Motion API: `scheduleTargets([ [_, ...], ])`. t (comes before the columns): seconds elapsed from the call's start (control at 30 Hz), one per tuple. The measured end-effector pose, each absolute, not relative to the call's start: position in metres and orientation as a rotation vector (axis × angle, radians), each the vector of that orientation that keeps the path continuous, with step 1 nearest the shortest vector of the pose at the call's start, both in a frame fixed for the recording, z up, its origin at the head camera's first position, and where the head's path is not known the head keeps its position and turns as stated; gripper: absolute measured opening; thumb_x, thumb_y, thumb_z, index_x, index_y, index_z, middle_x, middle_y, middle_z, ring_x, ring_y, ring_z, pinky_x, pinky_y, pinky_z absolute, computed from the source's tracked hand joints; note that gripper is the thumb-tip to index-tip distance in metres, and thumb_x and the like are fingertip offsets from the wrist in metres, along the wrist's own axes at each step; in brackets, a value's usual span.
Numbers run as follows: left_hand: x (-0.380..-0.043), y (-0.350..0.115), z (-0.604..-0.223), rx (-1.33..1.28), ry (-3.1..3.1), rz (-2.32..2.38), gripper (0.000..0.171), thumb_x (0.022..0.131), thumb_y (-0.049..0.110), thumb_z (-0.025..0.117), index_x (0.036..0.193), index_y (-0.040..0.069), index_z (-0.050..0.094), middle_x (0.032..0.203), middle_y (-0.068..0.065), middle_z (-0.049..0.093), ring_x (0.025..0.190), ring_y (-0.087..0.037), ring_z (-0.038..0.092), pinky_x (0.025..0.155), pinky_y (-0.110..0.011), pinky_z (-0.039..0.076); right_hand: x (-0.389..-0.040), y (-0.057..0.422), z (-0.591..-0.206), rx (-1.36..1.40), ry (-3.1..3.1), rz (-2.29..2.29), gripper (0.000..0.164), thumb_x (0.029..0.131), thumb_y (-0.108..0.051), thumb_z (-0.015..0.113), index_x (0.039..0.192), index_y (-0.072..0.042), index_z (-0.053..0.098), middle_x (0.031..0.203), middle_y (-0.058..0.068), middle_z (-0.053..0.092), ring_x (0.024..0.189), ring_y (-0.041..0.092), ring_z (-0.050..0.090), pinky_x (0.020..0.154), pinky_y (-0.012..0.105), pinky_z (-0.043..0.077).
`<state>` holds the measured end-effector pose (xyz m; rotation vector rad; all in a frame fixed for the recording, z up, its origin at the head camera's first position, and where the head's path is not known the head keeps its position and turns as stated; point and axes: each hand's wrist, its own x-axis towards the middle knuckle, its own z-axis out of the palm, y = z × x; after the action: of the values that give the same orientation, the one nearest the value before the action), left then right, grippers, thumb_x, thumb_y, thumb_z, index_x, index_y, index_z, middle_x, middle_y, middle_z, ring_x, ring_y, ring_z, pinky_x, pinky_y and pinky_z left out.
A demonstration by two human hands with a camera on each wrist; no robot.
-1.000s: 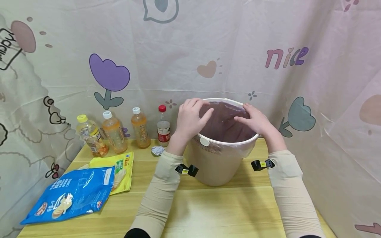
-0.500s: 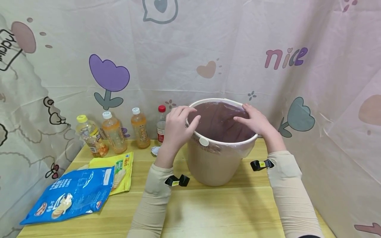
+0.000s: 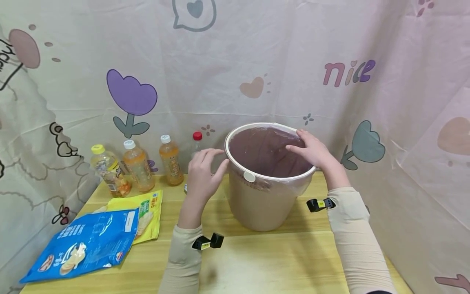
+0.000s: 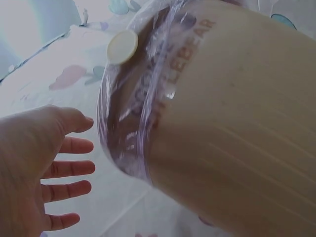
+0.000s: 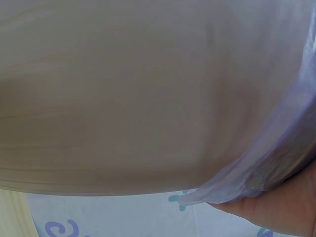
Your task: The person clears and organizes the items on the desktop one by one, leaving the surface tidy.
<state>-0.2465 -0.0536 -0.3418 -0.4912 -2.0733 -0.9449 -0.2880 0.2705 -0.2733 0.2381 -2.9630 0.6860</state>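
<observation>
While your left grip (image 3: 203, 175), spread wide just beside the bin (image 3: 260, 208), partly hides the red-capped bottle (image 3: 197, 136), your right grip (image 3: 313, 151) rests loose-fingered on the bin's bag-lined rim (image 3: 276, 179).

- Blue packet (image 3: 82, 245) overlapping a yellow packet (image 3: 152, 216) on the desk (image 3: 253, 265)
- Yellow-capped bottle (image 3: 111, 173), leftmost of the row
- White-capped bottle (image 3: 140, 170) beside it, another white-capped bottle (image 3: 171, 163) further right
- Red-capped bottle (image 3: 197, 144), partly hidden
- Printed cloth (image 3: 205, 73) behind, with a purple tulip (image 3: 131, 96)

Pale creased cloth backdrop (image 3: 227, 53), purple tulip print (image 3: 132, 96); light wood-grain tabletop (image 3: 253, 261).
</observation>
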Motion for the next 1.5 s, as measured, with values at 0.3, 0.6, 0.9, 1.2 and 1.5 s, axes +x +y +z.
scheduleTargets([
  [0.3,-0.246,-0.072,-0.370,-0.403,-2.145,-1.020,0.031,0.088,0.026,0.071,0.114,0.010,0.067,0.115,-0.011,0.065,0.108,-0.033,0.056,0.089,-0.052,0.043,-0.290,0.271,-0.276,0.246,-2.955,0.678,0.083,0.095,-0.052,0.051,0.154,-0.002,0.022,0.162,0.022,0.015,0.150,0.041,0.013,0.120,0.060,0.013],
  [0.6,-0.259,-0.091,-0.394,-0.335,-2.206,-0.992,0.035,0.087,0.027,0.073,0.115,0.008,0.066,0.115,-0.015,0.064,0.109,-0.037,0.055,0.096,-0.056,0.041,-0.289,0.271,-0.272,0.250,-2.949,0.678,0.082,0.095,-0.049,0.052,0.153,-0.001,0.022,0.161,0.024,0.017,0.149,0.042,0.015,0.120,0.060,0.014],
  [0.9,-0.273,-0.106,-0.415,-0.234,-2.338,-0.988,0.039,0.088,0.032,0.071,0.119,0.009,0.065,0.121,-0.018,0.062,0.112,-0.039,0.054,0.096,-0.060,0.040,-0.288,0.271,-0.270,0.238,-2.967,0.691,0.083,0.095,-0.051,0.051,0.154,-0.002,0.020,0.162,0.022,0.014,0.150,0.042,0.012,0.120,0.060,0.012],
  [1.2,-0.281,-0.115,-0.435,-0.138,-2.473,-1.022,0.048,0.089,0.037,0.070,0.124,0.005,0.061,0.127,-0.019,0.059,0.119,-0.040,0.050,0.100,-0.059,0.037,-0.288,0.272,-0.272,0.227,-2.959,0.705,0.082,0.095,-0.050,0.052,0.154,-0.002,0.021,0.162,0.022,0.015,0.150,0.042,0.013,0.119,0.060,0.013],
  [1.5,-0.295,-0.122,-0.467,-0.067,-2.557,-1.050,0.052,0.090,0.038,0.067,0.131,0.009,0.057,0.133,-0.018,0.055,0.125,-0.043,0.045,0.102,-0.062,0.034,-0.288,0.273,-0.272,0.230,-2.958,0.710,0.083,0.095,-0.052,0.051,0.154,-0.003,0.020,0.162,0.022,0.015,0.150,0.042,0.013,0.119,0.061,0.013],
])
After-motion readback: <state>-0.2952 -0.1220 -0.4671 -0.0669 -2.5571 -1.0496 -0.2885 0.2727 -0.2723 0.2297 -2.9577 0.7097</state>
